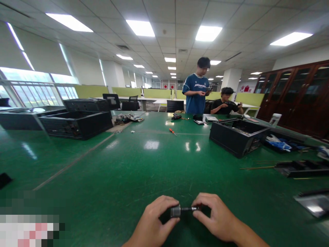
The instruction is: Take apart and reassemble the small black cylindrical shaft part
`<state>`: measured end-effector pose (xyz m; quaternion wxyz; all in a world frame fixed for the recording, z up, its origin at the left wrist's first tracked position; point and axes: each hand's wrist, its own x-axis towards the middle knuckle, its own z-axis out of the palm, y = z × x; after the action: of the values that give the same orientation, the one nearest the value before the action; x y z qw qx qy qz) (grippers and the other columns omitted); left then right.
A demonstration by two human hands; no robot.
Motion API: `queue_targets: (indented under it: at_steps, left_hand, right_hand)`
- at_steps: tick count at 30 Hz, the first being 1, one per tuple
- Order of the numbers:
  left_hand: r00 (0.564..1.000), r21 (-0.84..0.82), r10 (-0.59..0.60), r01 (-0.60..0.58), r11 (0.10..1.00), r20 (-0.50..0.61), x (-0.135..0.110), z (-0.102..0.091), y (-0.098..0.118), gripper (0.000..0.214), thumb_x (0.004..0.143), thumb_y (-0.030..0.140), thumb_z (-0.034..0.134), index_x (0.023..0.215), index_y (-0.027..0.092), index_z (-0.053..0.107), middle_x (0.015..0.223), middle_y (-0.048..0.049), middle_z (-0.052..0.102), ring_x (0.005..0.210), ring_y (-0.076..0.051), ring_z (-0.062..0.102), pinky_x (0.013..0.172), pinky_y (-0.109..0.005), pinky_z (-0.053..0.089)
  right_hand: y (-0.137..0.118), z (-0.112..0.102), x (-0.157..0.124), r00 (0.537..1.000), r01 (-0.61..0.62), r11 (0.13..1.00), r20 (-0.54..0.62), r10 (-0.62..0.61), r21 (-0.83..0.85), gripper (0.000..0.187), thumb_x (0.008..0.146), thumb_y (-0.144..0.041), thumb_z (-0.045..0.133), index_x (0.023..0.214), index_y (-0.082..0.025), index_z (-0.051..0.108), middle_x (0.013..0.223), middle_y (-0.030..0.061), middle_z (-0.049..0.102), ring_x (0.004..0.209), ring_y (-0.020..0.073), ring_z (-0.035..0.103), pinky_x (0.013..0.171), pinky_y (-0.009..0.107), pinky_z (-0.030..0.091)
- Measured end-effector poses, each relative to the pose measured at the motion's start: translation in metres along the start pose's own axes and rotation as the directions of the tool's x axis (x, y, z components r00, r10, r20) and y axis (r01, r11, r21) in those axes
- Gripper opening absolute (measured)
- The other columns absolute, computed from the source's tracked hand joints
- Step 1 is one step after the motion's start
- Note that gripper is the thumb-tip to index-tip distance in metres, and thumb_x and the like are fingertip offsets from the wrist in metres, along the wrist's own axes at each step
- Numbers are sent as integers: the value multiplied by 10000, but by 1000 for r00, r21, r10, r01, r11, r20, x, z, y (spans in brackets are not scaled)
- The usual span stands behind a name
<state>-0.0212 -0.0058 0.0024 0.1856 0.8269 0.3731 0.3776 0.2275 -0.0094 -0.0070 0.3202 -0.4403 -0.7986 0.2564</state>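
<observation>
Close in front of me, over the green tabletop (144, 171), both hands hold one small dark part with a thick block-like body (175, 211) and a thin shaft (187, 209). My left hand (156, 219) pinches the thick body between thumb and fingers. At the shaft's other end, my right hand (216, 216) has its thumb and fingertips closed on the shiny tip. The shaft lies roughly level between the hands. Its exact kind cannot be made out.
An open black computer case (239, 137) stands at the right, another (77, 125) at the left. An orange screwdriver (172, 131) lies mid-table. Dark metal parts (303, 168) with thin rods lie at right. Two people (195, 92) are across the table, one standing, one seated.
</observation>
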Motion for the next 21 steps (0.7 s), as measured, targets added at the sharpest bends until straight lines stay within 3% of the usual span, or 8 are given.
queue_targets:
  at_steps: [17, 21]
  left_hand:
    - [997, 14, 65, -65, 998, -36, 2, -3, -1, 346, 736, 59, 743, 1021, 252, 710, 937, -25, 774, 876, -202, 678, 812, -343, 570]
    - [999, -1, 9, -9, 1000, -43, 2, -7, -3, 297, 763, 127, 740, 1027, 261, 726, 931, -25, 771, 876, -205, 682, 807, -338, 565]
  right_hand:
    - [2, -6, 1, 1000, -1, 1000, -3, 1, -22, 75, 862, -216, 650, 892, -191, 714, 826, 30, 699, 789, 186, 650, 736, 280, 452]
    - [3, -7, -1, 1000, 14, 999, -7, -15, -32, 71, 854, -200, 644, 883, -188, 707, 818, 29, 694, 789, 183, 649, 740, 278, 455]
